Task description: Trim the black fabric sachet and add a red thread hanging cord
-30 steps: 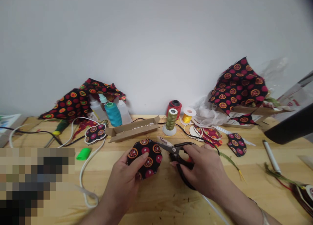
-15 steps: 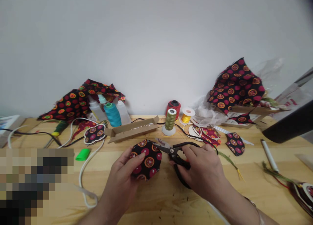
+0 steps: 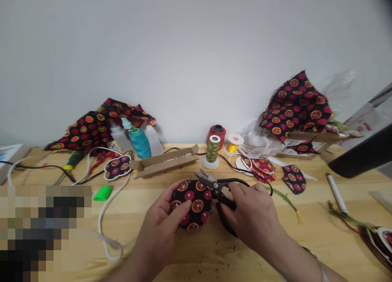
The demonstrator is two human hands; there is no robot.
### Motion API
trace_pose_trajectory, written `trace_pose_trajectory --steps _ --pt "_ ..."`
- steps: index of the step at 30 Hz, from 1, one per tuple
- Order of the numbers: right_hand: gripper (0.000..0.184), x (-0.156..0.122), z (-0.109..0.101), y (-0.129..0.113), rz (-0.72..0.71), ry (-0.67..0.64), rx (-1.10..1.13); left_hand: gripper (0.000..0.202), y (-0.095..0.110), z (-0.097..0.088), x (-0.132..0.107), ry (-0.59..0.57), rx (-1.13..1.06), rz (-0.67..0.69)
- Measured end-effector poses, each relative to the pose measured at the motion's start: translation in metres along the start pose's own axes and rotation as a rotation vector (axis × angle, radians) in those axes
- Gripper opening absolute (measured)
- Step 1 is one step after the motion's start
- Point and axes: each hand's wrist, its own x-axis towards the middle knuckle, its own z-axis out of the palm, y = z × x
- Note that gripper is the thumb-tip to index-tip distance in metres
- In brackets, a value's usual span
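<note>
My left hand (image 3: pixel 167 216) pinches a round piece of patterned fabric (image 3: pixel 196 206), black with orange and magenta circles, its thumb lying on the top face. In my right hand (image 3: pixel 249 206) is a pair of black-handled scissors (image 3: pixel 216 185), fingers through the loops. The scissor blades point left, slightly parted, just above the fabric's upper right edge. Whether they touch the cloth I cannot tell. Small dark scraps are scattered on the wooden table (image 3: pixel 241 261) below my hands.
Behind my hands stand an open cardboard box (image 3: pixel 167 163), an olive thread spool (image 3: pixel 213 149), a red spool (image 3: pixel 217 134) and a teal one (image 3: pixel 140 143). A green cap (image 3: pixel 103 193) and white cord (image 3: pixel 101 220) lie left. A black cylinder (image 3: pixel 361 155) juts in from the right.
The fabric piece and my left hand have shifted right, towards the scissors. The blades now sit at the fabric's upper right, tilted more upward; my right hand stays nearly in place.
</note>
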Motion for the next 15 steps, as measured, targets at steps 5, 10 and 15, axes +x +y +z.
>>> trace_pose_trajectory --steps 5,10,15 --pt "0.024 0.005 -0.002 0.005 0.069 -0.036 -0.037 0.045 0.001 -0.002 0.001 -0.02 -0.043 -0.041" --pt "0.031 0.015 -0.015 0.017 0.114 -0.014 0.041 0.045 0.005 0.0 0.0 -0.003 -0.061 -0.082" --pt "0.026 0.014 -0.021 0.019 -0.005 -0.13 0.162 0.041 0.007 0.001 0.001 0.011 -0.063 -0.069"
